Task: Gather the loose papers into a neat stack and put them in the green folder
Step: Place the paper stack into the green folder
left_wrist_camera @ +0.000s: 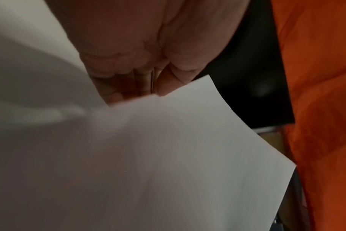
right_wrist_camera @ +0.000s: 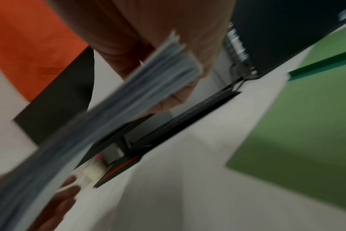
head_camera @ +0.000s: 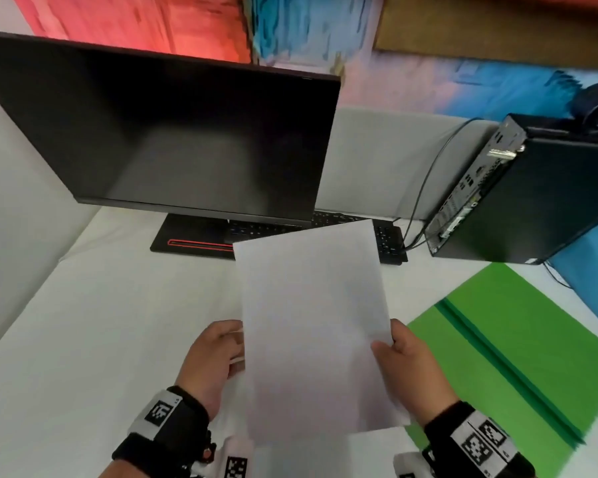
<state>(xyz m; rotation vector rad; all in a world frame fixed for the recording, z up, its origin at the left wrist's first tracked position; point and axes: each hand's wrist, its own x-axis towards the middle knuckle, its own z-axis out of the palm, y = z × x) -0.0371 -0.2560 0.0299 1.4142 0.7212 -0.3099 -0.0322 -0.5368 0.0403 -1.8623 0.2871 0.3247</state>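
The left hand and the right hand each grip one side of the paper stack, fingers curled around its edges, above the bench. The gathering seems done. The green folder lies open at the right, nothing inside yet.

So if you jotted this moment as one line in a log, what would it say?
stage: gathering | paper stack: held above desk | left hand: gripping stack | right hand: gripping stack | green folder: open, no papers inside
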